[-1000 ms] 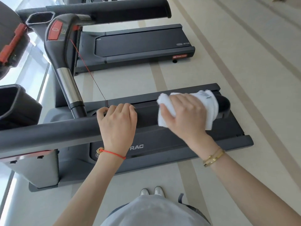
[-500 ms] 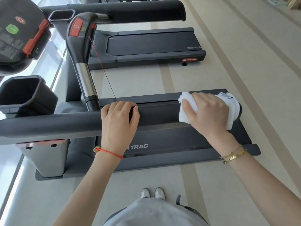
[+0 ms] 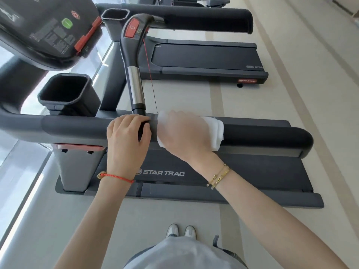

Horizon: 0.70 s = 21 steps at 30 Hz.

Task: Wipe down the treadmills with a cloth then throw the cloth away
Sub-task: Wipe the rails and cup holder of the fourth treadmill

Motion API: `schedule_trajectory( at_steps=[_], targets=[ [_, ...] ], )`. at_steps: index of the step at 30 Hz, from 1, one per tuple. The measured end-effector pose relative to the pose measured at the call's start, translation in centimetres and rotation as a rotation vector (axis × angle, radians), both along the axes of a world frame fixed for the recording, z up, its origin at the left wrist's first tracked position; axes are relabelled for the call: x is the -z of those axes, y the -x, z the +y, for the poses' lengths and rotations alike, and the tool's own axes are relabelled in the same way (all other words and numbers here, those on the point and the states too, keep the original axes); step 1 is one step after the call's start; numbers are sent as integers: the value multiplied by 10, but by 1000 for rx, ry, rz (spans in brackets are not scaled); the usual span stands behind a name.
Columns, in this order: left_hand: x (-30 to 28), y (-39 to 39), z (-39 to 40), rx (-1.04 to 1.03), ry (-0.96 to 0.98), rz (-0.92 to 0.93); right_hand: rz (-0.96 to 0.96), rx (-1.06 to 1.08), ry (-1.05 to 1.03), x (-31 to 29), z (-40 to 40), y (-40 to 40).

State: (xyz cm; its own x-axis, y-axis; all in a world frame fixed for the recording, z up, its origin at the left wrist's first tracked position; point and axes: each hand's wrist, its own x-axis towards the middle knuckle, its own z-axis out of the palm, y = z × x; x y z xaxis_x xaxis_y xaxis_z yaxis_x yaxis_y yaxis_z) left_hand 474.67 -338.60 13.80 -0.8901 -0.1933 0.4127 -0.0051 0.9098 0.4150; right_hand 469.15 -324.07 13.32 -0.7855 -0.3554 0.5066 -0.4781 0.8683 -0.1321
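Note:
I stand beside a dark grey Star Trac treadmill point(image 3: 233, 183). Its padded black side handrail point(image 3: 272, 136) runs across the middle of the view. My right hand point(image 3: 182, 134) wraps a folded white cloth point(image 3: 215, 133) around that rail, close to its middle. My left hand point(image 3: 128, 136) grips the same rail just to the left, fingers curled over the top, almost touching the right hand. The part of the cloth under my palm is hidden.
A curved inner handle with a chrome section point(image 3: 136, 84) and a red stop button point(image 3: 132, 29) rises behind my hands, with a thin red safety cord. A black cup holder point(image 3: 66, 90) and the console point(image 3: 48, 26) are at left. A second treadmill point(image 3: 204, 57) stands beyond. My shoes point(image 3: 180, 231) are on pale floor.
My right hand slid the cloth left along the rail from its rounded end to beside my left hand. My left hand kept its grip. The camera view shifted, showing more of the console.

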Motion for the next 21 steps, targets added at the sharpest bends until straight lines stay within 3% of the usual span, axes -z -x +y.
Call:
schedule_trajectory(
  at_steps=[7,12,21],
  targets=[
    [-6,-23,-11,56,-44,7,-313,-302,-65,-17,30,6],
    [-11,-35,-7,114,-41,12,-211,-219,-62,-17,52,-8],
    [-2,-46,17,253,-74,-34,-259,-130,285,-18,81,-71]
  ],
)
